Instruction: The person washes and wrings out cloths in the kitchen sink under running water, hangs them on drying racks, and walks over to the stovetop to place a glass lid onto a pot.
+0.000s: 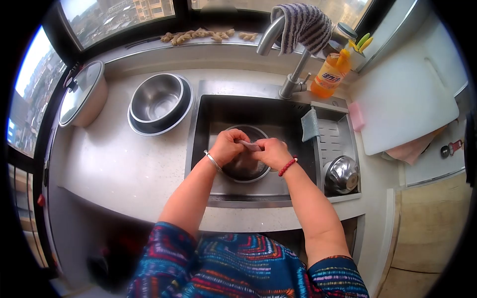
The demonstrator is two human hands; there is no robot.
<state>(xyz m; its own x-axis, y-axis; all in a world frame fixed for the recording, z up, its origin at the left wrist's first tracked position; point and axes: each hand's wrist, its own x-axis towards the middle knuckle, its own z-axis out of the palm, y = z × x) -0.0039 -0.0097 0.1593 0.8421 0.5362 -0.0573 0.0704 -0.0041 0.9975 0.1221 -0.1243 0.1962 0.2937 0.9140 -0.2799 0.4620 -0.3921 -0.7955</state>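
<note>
Patterned shirt (pixel 236 263), bottom centre. Left hand (pixel 226 148) and right hand (pixel 275 153) both pinch the pinkish strip (pixel 251 146) mid-frame, over the bowl (pixel 242 172). Long axis roughly left-right, neither hand nearer; probably soft, but too blurred to identify.

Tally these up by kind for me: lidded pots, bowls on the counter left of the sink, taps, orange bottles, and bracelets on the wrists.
Lidded pot: 1
Bowls, a smaller bowl inside a larger bowl: 2
Tap: 1
Orange bottle: 1
Bracelets, a silver bracelet and a red bracelet: 2
Total: 7
</note>
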